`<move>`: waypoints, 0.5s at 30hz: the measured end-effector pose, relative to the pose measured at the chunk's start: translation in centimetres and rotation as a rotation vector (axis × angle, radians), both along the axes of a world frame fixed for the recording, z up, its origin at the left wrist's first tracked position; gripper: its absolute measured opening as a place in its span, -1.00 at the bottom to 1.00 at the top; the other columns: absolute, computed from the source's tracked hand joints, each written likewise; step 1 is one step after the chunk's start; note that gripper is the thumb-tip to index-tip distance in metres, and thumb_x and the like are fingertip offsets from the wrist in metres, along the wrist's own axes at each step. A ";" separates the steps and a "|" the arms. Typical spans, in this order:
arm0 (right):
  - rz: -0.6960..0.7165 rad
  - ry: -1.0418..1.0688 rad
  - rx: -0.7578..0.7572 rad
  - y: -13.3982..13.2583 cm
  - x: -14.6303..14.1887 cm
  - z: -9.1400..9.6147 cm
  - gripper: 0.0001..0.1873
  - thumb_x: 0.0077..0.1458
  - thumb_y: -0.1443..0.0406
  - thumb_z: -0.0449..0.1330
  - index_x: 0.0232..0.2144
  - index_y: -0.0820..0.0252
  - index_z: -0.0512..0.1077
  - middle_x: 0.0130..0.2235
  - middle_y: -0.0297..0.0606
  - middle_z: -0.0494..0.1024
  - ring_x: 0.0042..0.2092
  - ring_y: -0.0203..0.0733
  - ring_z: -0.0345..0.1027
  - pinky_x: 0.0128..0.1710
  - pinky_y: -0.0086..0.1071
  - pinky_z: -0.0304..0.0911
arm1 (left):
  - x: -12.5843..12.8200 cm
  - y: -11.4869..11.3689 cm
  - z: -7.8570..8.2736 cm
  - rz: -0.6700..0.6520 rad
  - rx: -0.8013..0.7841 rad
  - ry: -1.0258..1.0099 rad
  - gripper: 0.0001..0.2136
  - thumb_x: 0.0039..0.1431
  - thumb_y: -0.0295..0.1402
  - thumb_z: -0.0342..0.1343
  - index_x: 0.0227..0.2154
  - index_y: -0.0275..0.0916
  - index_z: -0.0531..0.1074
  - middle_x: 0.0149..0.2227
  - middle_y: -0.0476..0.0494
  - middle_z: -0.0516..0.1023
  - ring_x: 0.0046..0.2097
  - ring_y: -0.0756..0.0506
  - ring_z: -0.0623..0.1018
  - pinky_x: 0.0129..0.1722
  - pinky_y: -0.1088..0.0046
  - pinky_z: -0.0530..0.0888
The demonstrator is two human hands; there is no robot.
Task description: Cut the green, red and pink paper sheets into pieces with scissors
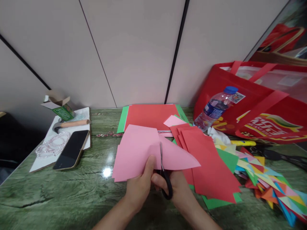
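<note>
My left hand [139,187] pinches the lower edge of a folded pink paper sheet [141,150], thumb on top, holding it up over the green marble table [72,195]. My right hand [179,188] grips black-handled scissors [164,177]. Their blades point up and away from me into the pink sheet near its middle, where the fold runs to a point at the right. Just right of the hands lies a fanned stack of red paper sheets [206,163] on green ones.
A red and green paper stack [148,115] lies by the wall. At the left are a phone [72,149], bead bracelets [51,144], a hammer [70,124] and a small box [59,107]. A water bottle [216,108] leans on a red bag [259,102]. Folded coloured pieces [271,185] lie at the right.
</note>
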State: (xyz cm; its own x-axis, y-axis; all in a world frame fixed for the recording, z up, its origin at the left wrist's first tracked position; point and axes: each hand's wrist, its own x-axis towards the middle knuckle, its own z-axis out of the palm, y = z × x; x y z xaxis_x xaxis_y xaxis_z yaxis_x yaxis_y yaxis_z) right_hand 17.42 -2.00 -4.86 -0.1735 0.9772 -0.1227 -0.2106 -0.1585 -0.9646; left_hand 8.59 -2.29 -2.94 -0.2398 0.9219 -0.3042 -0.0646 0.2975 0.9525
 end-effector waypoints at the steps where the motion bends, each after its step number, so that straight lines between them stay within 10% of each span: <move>1: 0.001 0.000 -0.006 0.0 0.0 -0.1 -0.58 -0.35 0.08 0.34 -0.45 0.19 0.36 -0.66 -0.44 0.27 -0.65 -0.33 0.07 -0.68 -0.43 0.07 | -0.1 0.0 0.0 -0.024 0.005 -0.025 -0.61 -0.12 -0.10 0.13 -0.87 -0.19 0.28 -0.86 0.05 0.27 -0.76 0.00 0.31 -0.73 0.49 0.31; 15: 0.004 0.034 0.020 -0.2 -0.1 -0.7 -0.65 -0.28 0.11 0.31 -0.47 0.21 0.34 -0.68 -0.48 0.25 -0.70 -0.39 0.06 -0.75 -0.49 0.05 | 0.0 -0.1 -0.5 -0.084 -0.042 -0.090 -0.53 -0.10 -0.03 0.09 -0.92 -0.22 0.29 -0.89 -0.01 0.27 -0.78 0.02 0.30 -0.77 0.52 0.31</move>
